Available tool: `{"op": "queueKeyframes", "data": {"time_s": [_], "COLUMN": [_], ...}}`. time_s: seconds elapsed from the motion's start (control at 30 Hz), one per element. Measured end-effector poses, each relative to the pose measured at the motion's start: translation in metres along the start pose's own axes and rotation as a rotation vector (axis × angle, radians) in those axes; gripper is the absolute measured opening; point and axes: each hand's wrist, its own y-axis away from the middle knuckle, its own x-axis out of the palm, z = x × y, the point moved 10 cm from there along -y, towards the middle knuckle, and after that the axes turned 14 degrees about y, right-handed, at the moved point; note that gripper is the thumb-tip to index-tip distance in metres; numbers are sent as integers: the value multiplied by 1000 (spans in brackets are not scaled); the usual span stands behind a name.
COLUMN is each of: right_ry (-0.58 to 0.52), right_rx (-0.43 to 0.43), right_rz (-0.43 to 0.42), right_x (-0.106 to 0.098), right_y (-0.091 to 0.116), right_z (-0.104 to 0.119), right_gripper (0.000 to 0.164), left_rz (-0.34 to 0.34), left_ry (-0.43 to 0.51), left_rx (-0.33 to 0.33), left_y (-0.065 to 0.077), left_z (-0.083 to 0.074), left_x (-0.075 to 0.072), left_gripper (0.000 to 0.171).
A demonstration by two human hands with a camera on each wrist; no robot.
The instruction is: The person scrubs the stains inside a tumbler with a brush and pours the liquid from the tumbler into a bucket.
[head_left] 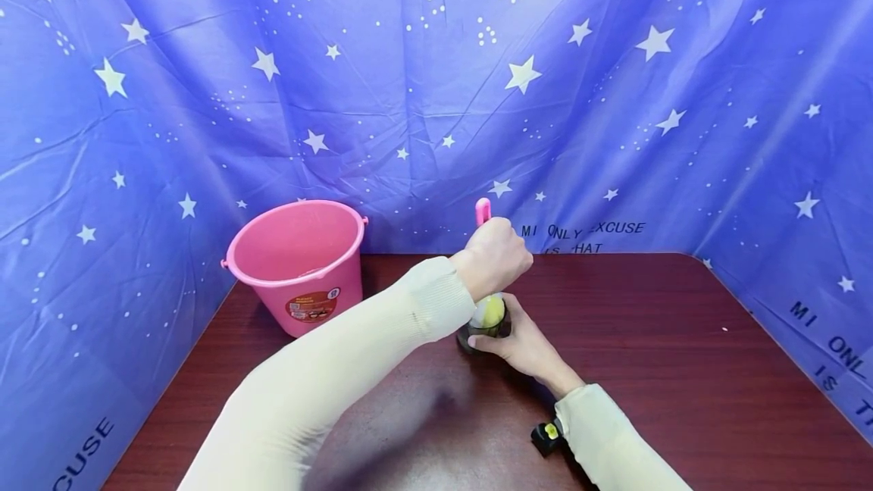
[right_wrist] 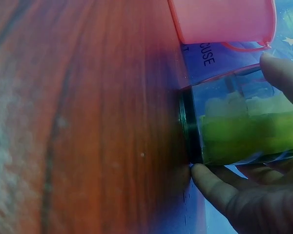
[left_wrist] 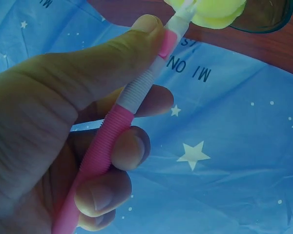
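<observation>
A cup brush with a pink-and-white ribbed handle (left_wrist: 107, 139) is gripped in my left hand (head_left: 496, 254), fingers curled round it and thumb laid along the upper part. Its yellow and white sponge head (head_left: 489, 312) sits inside a clear, dark-tinted glass (right_wrist: 224, 100). In the right wrist view the sponge shows through the glass wall, close to the thick base. My right hand (head_left: 528, 351) holds the glass round its side, thumb on one side and fingers on the other. The glass stands on or just at the table; exact contact cannot be told.
A pink bucket (head_left: 355, 279) with a round orange label stands on the dark red wooden table (head_left: 648, 370), to the left of the glass. A blue starry cloth (head_left: 423, 82) hangs behind and along both sides. A black wrist device (head_left: 546, 439) is by the right sleeve.
</observation>
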Motion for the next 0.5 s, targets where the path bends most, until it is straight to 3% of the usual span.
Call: {"op": "queueKeyframes", "data": {"time_s": [0.27,0.5], "right_ry": [8,-63], "right_rx": [17,28], "right_rz": [5,7], "right_x": [2,2], "right_y": [-1,-1], "right_z": [-3,-2], "right_gripper": [83,82], "left_rz": [80,89], "left_ry": [27,67], "left_rx": [-55,-83], "left_y": [-5,-6], "left_z": [13,22], "left_x": [10,14], "left_gripper": [21,19]}}
